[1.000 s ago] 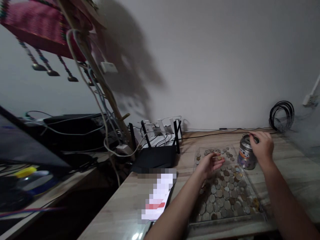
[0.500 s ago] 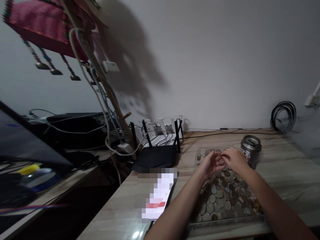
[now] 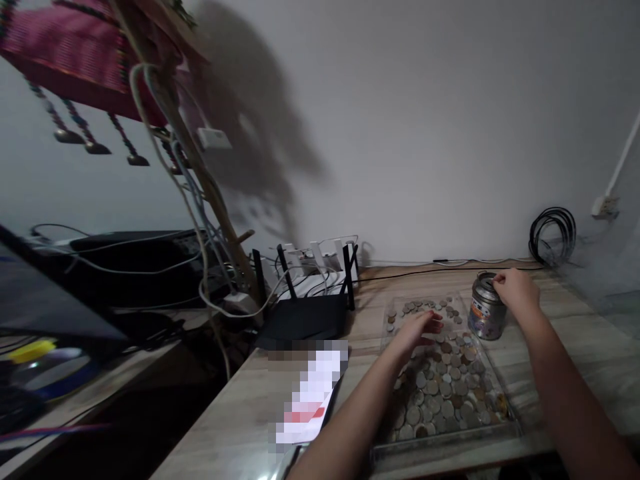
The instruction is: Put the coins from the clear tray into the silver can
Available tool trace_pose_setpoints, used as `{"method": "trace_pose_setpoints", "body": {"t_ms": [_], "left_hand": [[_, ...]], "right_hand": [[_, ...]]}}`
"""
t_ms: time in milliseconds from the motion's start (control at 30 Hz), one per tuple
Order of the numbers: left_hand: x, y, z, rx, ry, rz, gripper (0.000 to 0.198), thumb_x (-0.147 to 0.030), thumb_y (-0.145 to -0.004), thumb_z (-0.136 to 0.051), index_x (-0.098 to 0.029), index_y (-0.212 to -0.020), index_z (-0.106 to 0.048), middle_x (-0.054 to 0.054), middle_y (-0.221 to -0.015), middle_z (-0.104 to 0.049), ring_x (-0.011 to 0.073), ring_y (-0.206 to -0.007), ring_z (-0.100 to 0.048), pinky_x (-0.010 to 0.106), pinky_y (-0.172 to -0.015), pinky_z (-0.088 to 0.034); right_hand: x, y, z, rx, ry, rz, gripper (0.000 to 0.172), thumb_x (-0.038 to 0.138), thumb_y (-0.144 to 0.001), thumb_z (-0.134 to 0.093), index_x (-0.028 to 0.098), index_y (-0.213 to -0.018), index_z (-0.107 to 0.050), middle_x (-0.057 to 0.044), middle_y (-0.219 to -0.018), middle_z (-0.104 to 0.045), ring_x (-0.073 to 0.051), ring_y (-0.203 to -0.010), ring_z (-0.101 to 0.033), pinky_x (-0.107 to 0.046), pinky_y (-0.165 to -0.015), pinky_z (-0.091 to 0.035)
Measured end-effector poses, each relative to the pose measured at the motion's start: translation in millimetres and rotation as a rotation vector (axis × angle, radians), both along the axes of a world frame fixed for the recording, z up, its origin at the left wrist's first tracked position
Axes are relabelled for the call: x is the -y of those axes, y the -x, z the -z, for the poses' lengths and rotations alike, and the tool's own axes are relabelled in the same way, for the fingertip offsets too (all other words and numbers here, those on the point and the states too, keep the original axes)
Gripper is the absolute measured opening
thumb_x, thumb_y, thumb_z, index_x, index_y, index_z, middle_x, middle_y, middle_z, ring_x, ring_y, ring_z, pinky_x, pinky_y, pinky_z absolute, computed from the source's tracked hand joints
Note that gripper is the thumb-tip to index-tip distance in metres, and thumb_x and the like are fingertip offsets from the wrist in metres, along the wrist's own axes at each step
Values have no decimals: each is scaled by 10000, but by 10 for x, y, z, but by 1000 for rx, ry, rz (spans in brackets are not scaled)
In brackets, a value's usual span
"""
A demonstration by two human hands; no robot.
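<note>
A round metal tin (image 3: 484, 317) is being stood upright on the table (image 3: 565, 363), just beside the far right part of a clear tray (image 3: 440, 445). Its silvery-grey wall is being partly covered by a printed label in orange, white and purple, and its narrower top is being marked by a dark slot. The tray is being filled by coins (image 3: 435, 403), silvery and brownish, crowded in the near part and more thinly scattered in the far part.

The right hand (image 3: 517, 291) is being held at the tin's top with its fingertips pinched; whether a coin is being gripped cannot be told. The left hand (image 3: 421, 328) is being held over the coins, loosely cupped; its palm is being hidden.

The pale wood-grained table is being shared by a phone (image 3: 313, 400) with a lit, pixelated screen and a black router (image 3: 303, 320). A coil of black cable (image 3: 534, 240) is being propped against the grey wall (image 3: 425, 133). At the left, a pink hanging (image 3: 60, 57) with beaded strings is being shown beside a slanting wooden pole (image 3: 214, 200).
</note>
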State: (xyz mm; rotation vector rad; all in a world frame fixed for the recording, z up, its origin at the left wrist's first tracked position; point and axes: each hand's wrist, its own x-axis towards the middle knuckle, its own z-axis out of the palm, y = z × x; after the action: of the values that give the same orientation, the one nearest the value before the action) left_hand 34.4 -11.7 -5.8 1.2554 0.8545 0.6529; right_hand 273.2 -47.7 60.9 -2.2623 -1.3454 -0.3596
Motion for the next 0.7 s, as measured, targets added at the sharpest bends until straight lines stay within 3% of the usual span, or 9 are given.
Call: {"method": "trace_pose_setpoints", "body": {"t_ms": [133, 233, 333, 400, 467, 533, 633, 700], "left_hand": [[21, -15, -25, -130, -163, -68, 223, -332, -721, -498, -169, -787, -635, 49, -832, -642, 173, -817, -568, 242, -667, -415], [15, -18, -2, -183, -380, -61, 107, -240, -658, -566, -182, -689, -651, 18, -752, -644, 172, -794, -557, 246, -751, -404], [16, -18, 80, -231, -495, 26, 78, -206, -606, -608, -199, -667, -656, 13, -704, -638, 186, -796, -559, 262, -810, -392], [55, -18, 154, -302, -550, 104, 84, -180, -554, -636, -211, -632, -644, 9, -630, -606, 201, -806, -559, 278, -826, -391], [144, -16, 224, -383, -638, 163, 124, -152, -505, -652, -223, -602, -622, 14, -621, -581, 218, -820, -560, 296, -836, -394], [273, -7, 275, -434, -745, 164, 164, -145, -481, -663, -229, -610, -604, 40, -695, -582, 242, -853, -558, 321, -851, -395], [479, 15, 294, -461, -829, 106, 205, -161, -447, -695, -220, -580, -551, 78, -762, -565, 291, -911, -534, 376, -878, -381], [586, 23, 271, -500, -818, 105, 258, -189, -410, -729, -213, -541, -508, 85, -742, -549, 326, -928, -516, 426, -878, -372]], "right_hand": [[-38, 6, -92, 27, 76, -35, 190, 283, -662, -518, 247, -730, -692, -76, -744, -658, -198, -683, -579, -273, -540, -361], [75, 165, -75, 81, -81, -152, 246, 301, -721, -470, 216, -826, -676, -85, -833, -655, -197, -768, -571, -280, -612, -388], [321, 497, 136, 37, -74, -493, 255, 270, -762, -418, 204, -790, -663, -57, -819, -649, -158, -768, -564, -249, -653, -397], [495, 715, 336, -44, 191, -814, 223, 250, -744, -442, 212, -740, -662, -20, -721, -645, -127, -671, -563, -221, -615, -399], [621, 847, 497, -22, 392, -957, 170, 237, -618, -582, 213, -765, -663, -14, -756, -650, -137, -684, -570, -218, -610, -406], [678, 882, 576, 53, 533, -936, 256, 193, -462, -680, 208, -717, -657, -11, -730, -645, -152, -667, -574, -224, -590, -411], [667, 851, 595, 112, 688, -824, 220, 179, -334, -736, 202, -492, -584, 29, -521, -572, -138, -539, -551, -222, -529, -408], [652, 846, 602, 44, 536, -729, 269, 244, -306, -755, 202, -375, -499, 55, -402, -483, -118, -444, -508, -216, -480, -398]]}}
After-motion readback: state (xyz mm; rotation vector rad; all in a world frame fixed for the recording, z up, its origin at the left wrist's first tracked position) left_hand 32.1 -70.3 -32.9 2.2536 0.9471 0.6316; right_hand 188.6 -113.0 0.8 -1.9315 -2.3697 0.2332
